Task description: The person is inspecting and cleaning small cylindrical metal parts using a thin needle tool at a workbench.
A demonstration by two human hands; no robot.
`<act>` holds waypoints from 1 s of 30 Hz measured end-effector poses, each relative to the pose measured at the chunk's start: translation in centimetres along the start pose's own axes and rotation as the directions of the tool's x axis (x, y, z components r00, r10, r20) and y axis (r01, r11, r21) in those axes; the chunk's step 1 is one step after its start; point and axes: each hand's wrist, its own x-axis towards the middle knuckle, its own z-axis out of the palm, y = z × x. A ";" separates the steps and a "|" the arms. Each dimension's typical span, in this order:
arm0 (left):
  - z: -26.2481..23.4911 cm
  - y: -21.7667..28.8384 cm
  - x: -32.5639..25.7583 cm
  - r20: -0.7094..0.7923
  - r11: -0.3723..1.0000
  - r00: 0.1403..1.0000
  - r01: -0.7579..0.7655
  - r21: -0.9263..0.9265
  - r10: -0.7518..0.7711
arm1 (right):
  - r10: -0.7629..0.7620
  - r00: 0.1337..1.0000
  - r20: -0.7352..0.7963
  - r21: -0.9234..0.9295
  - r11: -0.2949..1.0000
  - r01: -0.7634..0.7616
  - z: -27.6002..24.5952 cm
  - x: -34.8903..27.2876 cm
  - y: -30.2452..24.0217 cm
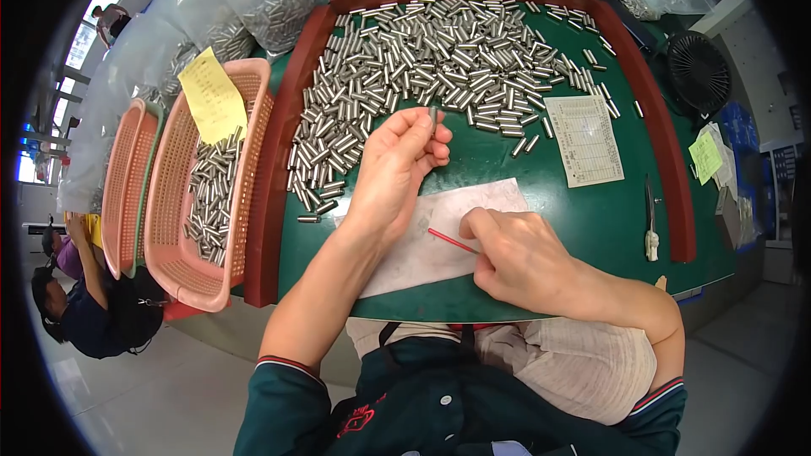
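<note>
Between the thumb and fingers of my left hand [395, 160] is a small metal pin [434, 116], held up near the close edge of the pile. My right hand [528, 255] is closed on a thin red stick [452, 240], whose tip points left over a stained white cloth [414, 266]. That cloth lies on the green tabletop under both hands. Beyond them spreads a large heap of loose silver metal pins [431, 51]. A printed paper card [585, 142] rests on the table to the right of the heap.
A dark red wooden frame [291, 135] borders the table. At left stands a pink basket [160, 228] of pins with a yellow note [211, 97]. Plastic bags [279, 4] of pins line the back. A black fan [698, 74] and a slim tool [650, 219] are at right. Other people sit far left.
</note>
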 end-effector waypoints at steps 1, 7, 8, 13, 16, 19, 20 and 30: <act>0.0 0.0 0.0 0.002 1.000 1.000 0.007 0.008 -0.007 | 0.015 1.000 -0.010 0.063 0.998 -0.014 -0.4 0.0 0.0; 0.3 -0.5 -0.4 0.022 0.997 0.999 0.043 0.057 -0.044 | 0.077 0.949 -0.305 0.288 0.958 0.015 -2.8 0.2 1.0; 0.5 -0.6 -0.4 0.025 0.996 0.998 0.053 0.070 -0.055 | 0.081 0.948 -0.309 0.286 0.958 0.011 -2.6 0.2 1.2; 0.2 -0.4 -0.2 0.040 0.998 0.999 0.033 0.058 -0.036 | -0.077 0.968 -0.241 -0.226 0.974 0.021 -0.7 0.2 1.8; 0.2 -0.3 -0.2 0.036 0.998 0.999 0.033 0.055 -0.035 | -0.046 0.982 -0.185 -0.332 0.943 -0.018 -0.2 0.5 1.6; 0.3 -0.5 0.0 0.053 0.997 0.998 0.041 0.060 -0.044 | 0.030 0.988 -0.151 -0.397 0.914 -0.088 -0.4 0.6 1.7; 0.2 -0.5 -0.1 0.045 0.998 0.998 0.043 0.052 -0.045 | 0.014 0.975 -0.223 -0.296 0.952 -0.081 -0.9 0.5 2.2; 0.6 -0.5 -0.6 0.117 0.992 0.986 0.109 0.055 -0.115 | 0.509 0.825 -0.244 0.936 0.346 0.063 -5.4 0.4 4.1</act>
